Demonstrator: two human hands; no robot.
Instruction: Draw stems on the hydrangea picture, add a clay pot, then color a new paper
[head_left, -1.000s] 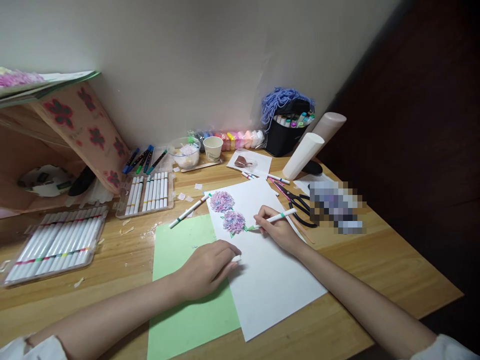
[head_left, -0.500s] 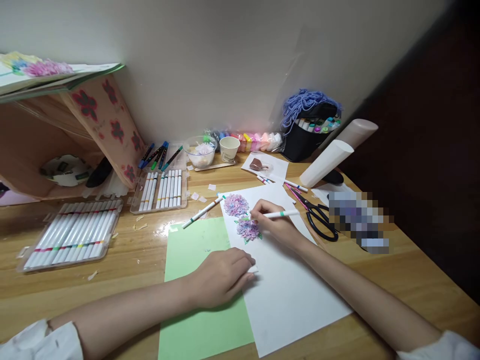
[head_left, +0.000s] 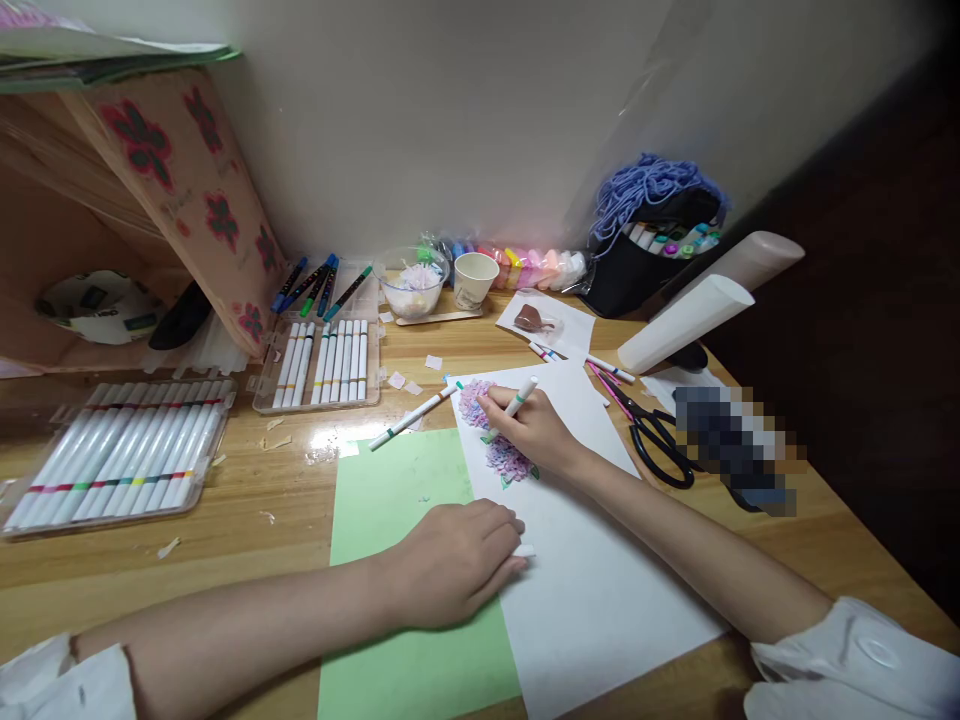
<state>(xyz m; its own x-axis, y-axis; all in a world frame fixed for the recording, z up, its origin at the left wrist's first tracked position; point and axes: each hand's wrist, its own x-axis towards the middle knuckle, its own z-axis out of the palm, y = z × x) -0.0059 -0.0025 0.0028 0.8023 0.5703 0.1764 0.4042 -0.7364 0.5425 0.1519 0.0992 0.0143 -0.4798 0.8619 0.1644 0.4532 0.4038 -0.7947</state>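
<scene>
My right hand is closed round a white marker with a green band, its back end tilted up. The tip is hidden by the fingers, close to the upper of two pink-purple flower clusters on a white sheet. Below it is the other flower cluster, edged with green leaves. My left hand rests across the sheet's left edge and a green sheet. A small white marker cap pokes out from its closed fingers. Another marker lies across the green sheet's top.
Marker cases stand at left beside a flower-painted box. Behind are a clear bowl, a paper cup and bagged coloured clay. Black-handled scissors, a white tube and a black pen holder are at right.
My right hand has moved up the sheet from the lower flower cluster to the upper one, and the marker has turned more upright. My left hand stays on the sheets. The view has shifted slightly.
</scene>
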